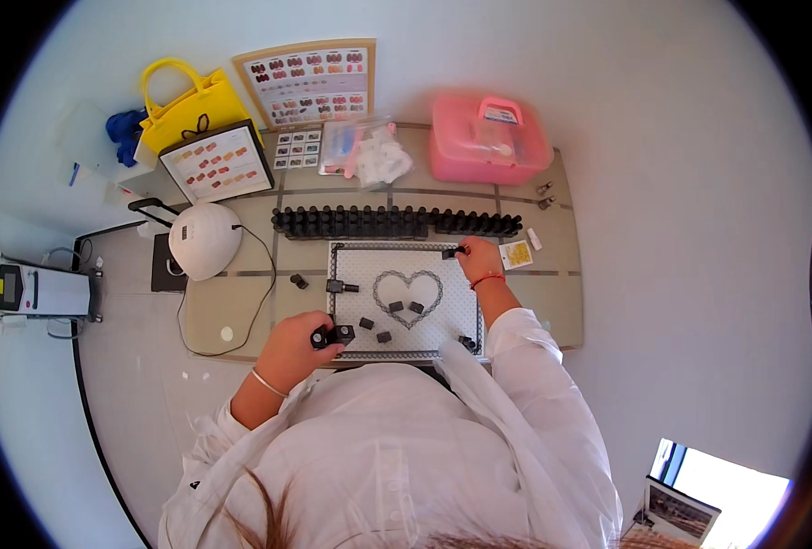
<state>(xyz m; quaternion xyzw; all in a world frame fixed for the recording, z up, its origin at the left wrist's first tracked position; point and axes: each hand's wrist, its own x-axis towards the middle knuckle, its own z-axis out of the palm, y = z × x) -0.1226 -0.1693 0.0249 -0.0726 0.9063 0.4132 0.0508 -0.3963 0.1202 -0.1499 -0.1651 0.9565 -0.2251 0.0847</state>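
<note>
Black nail polish bottles (343, 335) are gripped in my left hand (289, 355), low at the near left corner of a white mat (461, 306). Its fingers wrap round them, one end facing up. At the mat's far right corner, my right hand (481, 262) pinches another black nail polish bottle (450, 253). The mat has a dark patterned border and a grey heart printed in its middle. Several loose black bottles lie scattered over it, one bottle (396, 306) inside the heart. Another bottle (299, 282) rests on the table left of the mat.
Behind the mat stands a long row of black bottles (351, 222). A white nail lamp (205, 240) with a cord sits at left. Farther back are colour sample boards (218, 165), a yellow bag (182, 119), a plastic pouch (337, 142) and a pink case (484, 146).
</note>
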